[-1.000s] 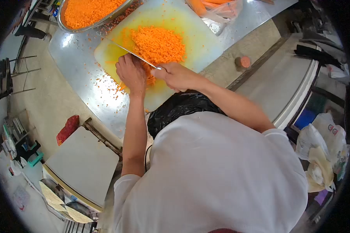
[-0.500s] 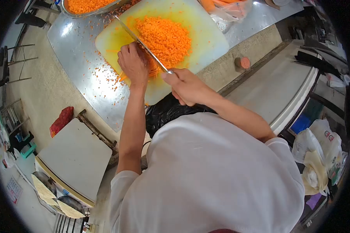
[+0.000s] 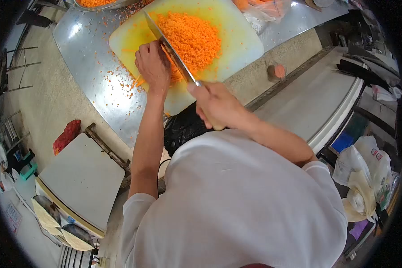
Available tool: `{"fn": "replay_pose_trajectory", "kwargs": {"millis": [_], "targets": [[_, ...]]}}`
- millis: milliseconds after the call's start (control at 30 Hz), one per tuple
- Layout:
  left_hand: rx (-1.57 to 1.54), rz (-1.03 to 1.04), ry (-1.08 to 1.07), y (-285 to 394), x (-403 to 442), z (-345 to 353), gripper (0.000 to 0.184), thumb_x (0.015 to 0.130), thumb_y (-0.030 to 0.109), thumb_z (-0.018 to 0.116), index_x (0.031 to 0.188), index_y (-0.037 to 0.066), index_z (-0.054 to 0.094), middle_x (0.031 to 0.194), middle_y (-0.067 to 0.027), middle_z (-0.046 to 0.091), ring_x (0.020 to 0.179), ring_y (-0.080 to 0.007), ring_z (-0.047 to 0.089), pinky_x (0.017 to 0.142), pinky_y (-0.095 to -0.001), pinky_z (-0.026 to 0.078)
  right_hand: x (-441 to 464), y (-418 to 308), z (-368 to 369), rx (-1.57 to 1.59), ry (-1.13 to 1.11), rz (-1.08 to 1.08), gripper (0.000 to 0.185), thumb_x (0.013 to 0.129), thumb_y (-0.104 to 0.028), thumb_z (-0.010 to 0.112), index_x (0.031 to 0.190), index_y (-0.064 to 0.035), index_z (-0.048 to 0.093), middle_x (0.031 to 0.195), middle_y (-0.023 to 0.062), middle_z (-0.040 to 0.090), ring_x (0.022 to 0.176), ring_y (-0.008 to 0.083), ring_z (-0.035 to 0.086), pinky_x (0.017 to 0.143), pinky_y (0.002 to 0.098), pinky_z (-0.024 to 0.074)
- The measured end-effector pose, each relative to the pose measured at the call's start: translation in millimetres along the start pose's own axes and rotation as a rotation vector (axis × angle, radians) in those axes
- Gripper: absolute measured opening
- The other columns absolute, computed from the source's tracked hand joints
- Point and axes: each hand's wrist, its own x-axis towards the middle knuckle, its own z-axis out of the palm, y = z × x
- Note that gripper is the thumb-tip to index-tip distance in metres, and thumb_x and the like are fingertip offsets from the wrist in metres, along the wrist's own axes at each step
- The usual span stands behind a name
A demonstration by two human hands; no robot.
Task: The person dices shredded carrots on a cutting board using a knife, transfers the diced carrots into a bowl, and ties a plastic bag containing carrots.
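My right hand [image 3: 219, 106] is closed round the handle of a kitchen knife [image 3: 173, 54], whose long blade slants up and left across the cutting board. My left hand [image 3: 153, 67] presses down with bent fingers on thin carrot strips [image 3: 139, 82], right beside the blade. Some strip ends poke out left of that hand; the rest lie hidden under it. On the blade's other side a heap of finely diced carrot [image 3: 192, 40] covers the middle of the yellow-stained white cutting board [image 3: 248, 42].
The board lies on a metal table [image 3: 82, 58] sprinkled with carrot bits. A metal basin [image 3: 116, 5] of diced carrot stands at the far left, and a plastic bag [image 3: 270, 11] with carrots at the far right. Black plastic [image 3: 181, 129] hangs at the near edge.
The knife's blade has tilted, showing more of its flat side, and my right hand has shifted slightly down and right. My left hand stays on the carrot strips.
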Motion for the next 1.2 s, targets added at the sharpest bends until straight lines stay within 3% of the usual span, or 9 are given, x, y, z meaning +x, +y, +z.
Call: {"fn": "replay_pose_trajectory", "kwargs": {"millis": [67, 167, 467, 567, 700, 800, 900, 1000, 1200], "targets": [[0.004, -0.010, 0.014, -2.4, -3.3, 3.0, 0.027, 0.090, 0.011, 0.061, 0.115, 0.006, 0.067, 0.105, -0.0164, 0.063, 0.098, -0.0391, 0.058, 0.085, -0.0485, 0.045, 7.8, 20.6, 10.1, -0.009, 0.023, -0.040, 0.047, 0.109, -0.045, 0.049, 0.087, -0.0034, 0.053, 0.063, 0.0045, 0.054, 0.046, 0.0144, 0.054, 0.045, 0.0314, 0.0438], [-0.029, 0.018, -0.007, -8.2, -4.7, 2.1, 0.027, 0.088, 0.006, 0.065, 0.115, 0.011, 0.068, 0.103, -0.0112, 0.058, 0.100, -0.0338, 0.056, 0.086, -0.0463, 0.045, 38.7, 10.4, -0.2, -0.058, 0.008, -0.064, 0.046, 0.109, -0.044, 0.048, 0.098, 0.0003, 0.056, 0.062, 0.0051, 0.054, 0.047, 0.0155, 0.056, 0.044, 0.0334, 0.0462], [-0.027, 0.004, -0.004, -6.3, -2.5, 1.8, 0.023, 0.092, 0.010, 0.062, 0.113, 0.007, 0.068, 0.102, -0.0173, 0.063, 0.095, -0.0392, 0.058, 0.083, -0.0486, 0.046, 33.3, 12.7, 7.9, 0.036, 0.023, -0.043, 0.043, 0.109, -0.044, 0.048, 0.103, -0.0017, 0.054, 0.064, 0.0053, 0.055, 0.046, 0.0162, 0.055, 0.044, 0.0318, 0.0454], [-0.015, 0.034, 0.023, -7.7, -2.2, 4.3, 0.022, 0.093, 0.009, 0.062, 0.113, 0.007, 0.068, 0.100, -0.0174, 0.063, 0.093, -0.0392, 0.058, 0.082, -0.0489, 0.046, 0.2, 13.6, 17.4, 0.141, -0.012, 0.038, 0.045, 0.109, -0.045, 0.049, 0.109, -0.0003, 0.055, 0.064, 0.0057, 0.056, 0.046, 0.0158, 0.055, 0.044, 0.0314, 0.0447], [-0.086, -0.035, -0.019, -13.2, 2.2, 0.2, 0.018, 0.099, 0.013, 0.060, 0.113, 0.005, 0.067, 0.105, -0.0189, 0.065, 0.100, -0.0405, 0.059, 0.087, -0.0487, 0.046, 42.1, 38.6, 22.1, 0.077, 0.012, -0.132, 0.052, 0.108, -0.046, 0.050, 0.128, 0.0020, 0.055, 0.065, 0.0061, 0.056, 0.046, 0.0145, 0.054, 0.044, 0.0309, 0.0436], [-0.087, -0.012, 0.009, -27.7, 18.0, -15.1, 0.028, 0.106, 0.024, 0.054, 0.119, 0.003, 0.068, 0.114, -0.0206, 0.067, 0.109, -0.0414, 0.059, 0.098, -0.0491, 0.045, 49.0, 35.6, 15.5, 0.128, 0.038, -0.064, 0.055, 0.106, -0.050, 0.052, 0.121, 0.0021, 0.057, 0.063, 0.0056, 0.056, 0.046, 0.0149, 0.055, 0.044, 0.0315, 0.0431], [0.169, 0.005, -0.010, -49.0, 25.3, -16.5, 0.029, 0.104, 0.019, 0.053, 0.122, 0.003, 0.069, 0.116, -0.0211, 0.063, 0.110, -0.0412, 0.055, 0.096, -0.0496, 0.044, 49.8, 32.0, -0.9, 0.061, 0.080, -0.046, 0.053, 0.105, -0.053, 0.053, 0.102, -0.0005, 0.061, 0.062, 0.0049, 0.055, 0.046, 0.0146, 0.054, 0.043, 0.0318, 0.0428], [-0.028, 0.135, -0.177, -53.4, 18.1, -22.0, 0.032, 0.104, 0.023, 0.051, 0.121, 0.003, 0.071, 0.109, -0.0214, 0.064, 0.103, -0.0416, 0.057, 0.092, -0.0508, 0.045, 35.4, 9.2, -21.9, -0.089, 0.125, -0.048, 0.052, 0.105, -0.052, 0.054, 0.090, -0.0030, 0.058, 0.062, 0.0045, 0.054, 0.044, 0.0130, 0.052, 0.045, 0.0321, 0.0417], [-0.068, 0.048, -0.124, -30.2, 5.0, -19.2, 0.017, 0.093, 0.010, 0.061, 0.108, 0.004, 0.068, 0.100, -0.0172, 0.063, 0.094, -0.0383, 0.060, 0.084, -0.0519, 0.046, 19.9, -14.1, -37.3, -0.321, 0.033, -0.095, 0.052, 0.104, -0.052, 0.053, 0.092, -0.0026, 0.061, 0.058, 0.0038, 0.052, 0.045, 0.0149, 0.054, 0.042, 0.0320, 0.0426]]}}
